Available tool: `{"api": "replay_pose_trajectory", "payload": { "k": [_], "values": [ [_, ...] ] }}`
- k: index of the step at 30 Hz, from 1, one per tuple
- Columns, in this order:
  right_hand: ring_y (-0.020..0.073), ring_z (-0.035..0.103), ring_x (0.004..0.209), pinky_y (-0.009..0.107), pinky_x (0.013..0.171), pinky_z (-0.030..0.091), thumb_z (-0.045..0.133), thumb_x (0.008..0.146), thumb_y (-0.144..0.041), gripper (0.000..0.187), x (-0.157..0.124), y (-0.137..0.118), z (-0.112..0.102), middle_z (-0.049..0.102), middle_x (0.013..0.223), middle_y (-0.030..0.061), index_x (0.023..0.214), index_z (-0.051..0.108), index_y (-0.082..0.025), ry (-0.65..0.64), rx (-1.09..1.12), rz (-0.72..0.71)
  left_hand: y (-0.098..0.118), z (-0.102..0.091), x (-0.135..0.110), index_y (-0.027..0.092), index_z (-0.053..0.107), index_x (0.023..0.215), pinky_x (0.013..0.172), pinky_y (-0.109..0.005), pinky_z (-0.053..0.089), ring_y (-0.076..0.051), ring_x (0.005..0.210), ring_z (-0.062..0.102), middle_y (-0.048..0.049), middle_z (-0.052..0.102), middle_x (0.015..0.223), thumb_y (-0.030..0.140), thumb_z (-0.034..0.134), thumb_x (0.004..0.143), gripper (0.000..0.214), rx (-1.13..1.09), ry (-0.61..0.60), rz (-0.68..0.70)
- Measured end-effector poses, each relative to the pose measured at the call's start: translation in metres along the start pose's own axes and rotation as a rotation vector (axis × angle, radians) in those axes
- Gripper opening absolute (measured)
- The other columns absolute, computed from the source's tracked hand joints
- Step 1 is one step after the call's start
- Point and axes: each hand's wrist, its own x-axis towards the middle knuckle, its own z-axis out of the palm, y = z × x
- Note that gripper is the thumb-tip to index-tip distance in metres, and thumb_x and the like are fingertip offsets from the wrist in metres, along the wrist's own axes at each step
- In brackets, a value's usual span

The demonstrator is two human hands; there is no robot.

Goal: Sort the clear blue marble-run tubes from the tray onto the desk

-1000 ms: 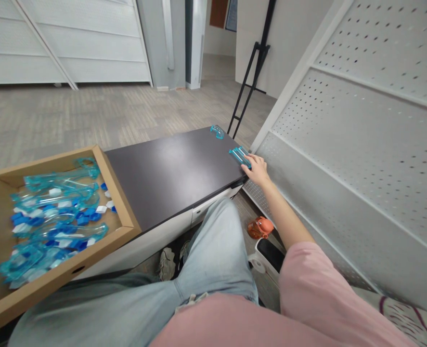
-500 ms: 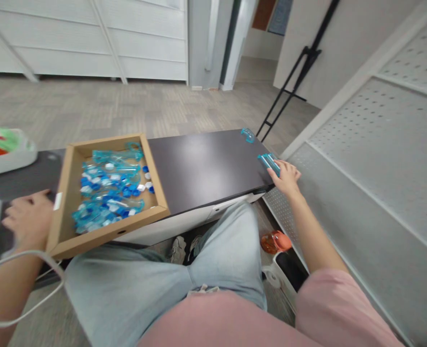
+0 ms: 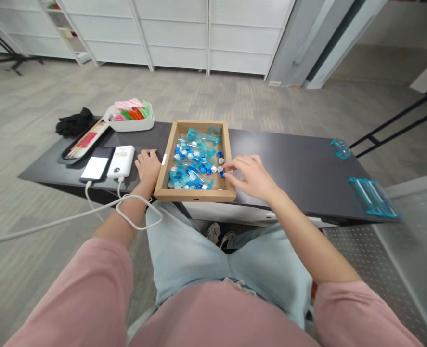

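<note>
At the far left of the dark tabletop [image 3: 278, 153], a white basket [image 3: 133, 126] of coloured pieces stood behind a phone [image 3: 97, 165] and a white device [image 3: 121, 161], whose cables [image 3: 141, 228] looped across the left forearm (a snag to watch for, since a pull there could probably have dragged both).

The left hand [image 3: 148, 167] lay on the tabletop just beside the left wall of the cardboard box [image 3: 196, 194], its fingers loosely bent and nothing visible in its hold; whether it touched the box could not be told. Bracing that wall would likely have kept the box from sliding.

Inside the box, clear teal parts [image 3: 203, 137] overlapped among small blue and white pieces, a few of them apart near the right wall. The right hand [image 3: 247, 176] reached over that wall, thumb and forefinger slightly parted, the tips at a blue piece [image 3: 221, 174]; whether they had closed on it could not be told. A light pinch across its sides seemed best, one piece at a time, with the wrist kept high enough to clear the cardboard edge.

Farther right, a curved teal part [image 3: 341, 149] lay near the back edge, and teal tubes [image 3: 374, 197] lay side by side near the right end.
</note>
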Motion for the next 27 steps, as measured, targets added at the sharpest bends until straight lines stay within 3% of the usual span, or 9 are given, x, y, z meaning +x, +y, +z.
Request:
{"api": "replay_pose_trajectory", "payload": {
  "k": [3,7,15,18,20,23,27],
  "values": [
    [0.0373,0.073,0.123,0.052,0.110,0.044,0.072,0.112,-0.042,0.030,0.043,-0.020,0.035,0.085,0.132,0.0130,0.138,0.079,-0.028,-0.165,-0.034,-0.041,-0.001,0.003,0.001,0.011,0.064,0.162,0.121,-0.059,0.046,-0.048,0.152,0.057,-0.0341,0.058,0.164,0.027,0.040,0.114,0.056,-0.001,0.016,0.015],
    [0.0380,0.076,0.121,0.052,0.109,0.048,0.078,0.108,-0.038,0.045,0.067,-0.024,0.064,0.085,0.137,0.0153,0.151,0.075,-0.028,-0.307,-0.087,-0.025,-0.002,0.006,0.001,0.013,0.064,0.163,0.122,-0.056,0.045,-0.045,0.152,0.056,-0.0318,0.059,0.164,0.026,0.038,0.113,0.058,0.001,0.027,0.020],
    [0.0341,0.075,0.120,0.050,0.109,0.056,0.068,0.110,-0.035,0.051,0.066,-0.019,0.072,0.078,0.139,0.0119,0.161,0.072,-0.032,-0.249,0.013,0.049,-0.003,0.008,0.001,0.010,0.064,0.164,0.121,-0.057,0.044,-0.047,0.151,0.056,-0.0321,0.060,0.164,0.030,0.043,0.115,0.057,-0.017,0.036,0.044],
    [0.0322,0.072,0.122,0.049,0.113,0.056,0.060,0.111,-0.032,0.049,0.068,-0.016,0.073,0.078,0.131,0.0100,0.157,0.074,-0.030,-0.176,0.213,0.067,-0.002,0.007,0.000,0.011,0.065,0.163,0.120,-0.057,0.044,-0.047,0.151,0.056,-0.0323,0.060,0.164,0.031,0.045,0.115,0.056,-0.021,0.042,0.054],
    [0.0296,0.071,0.114,0.048,0.110,0.057,0.060,0.110,-0.034,0.047,0.068,-0.014,0.070,0.078,0.119,0.0067,0.154,0.076,-0.030,-0.115,0.414,0.108,-0.003,0.006,-0.001,0.011,0.064,0.163,0.119,-0.055,0.044,-0.047,0.152,0.055,-0.0325,0.059,0.165,0.031,0.045,0.115,0.056,-0.022,0.041,0.050],
    [0.0261,0.069,0.097,0.044,0.097,0.060,0.063,0.108,-0.046,0.046,0.064,-0.015,0.061,0.076,0.107,0.0025,0.150,0.076,-0.033,-0.040,0.805,0.204,-0.004,0.004,0.000,0.010,0.063,0.166,0.120,-0.054,0.042,-0.046,0.153,0.053,-0.0323,0.057,0.166,0.031,0.043,0.118,0.056,-0.023,0.017,0.033],
    [0.0249,0.066,0.085,0.041,0.082,0.060,0.067,0.102,-0.063,0.053,0.047,-0.013,0.043,0.076,0.102,0.0039,0.144,0.077,-0.032,0.057,1.222,0.294,-0.004,-0.003,-0.002,0.006,0.058,0.169,0.121,-0.053,0.040,-0.044,0.154,0.050,-0.0333,0.051,0.170,0.027,0.031,0.121,0.059,-0.030,-0.052,0.055]
  ]
}}
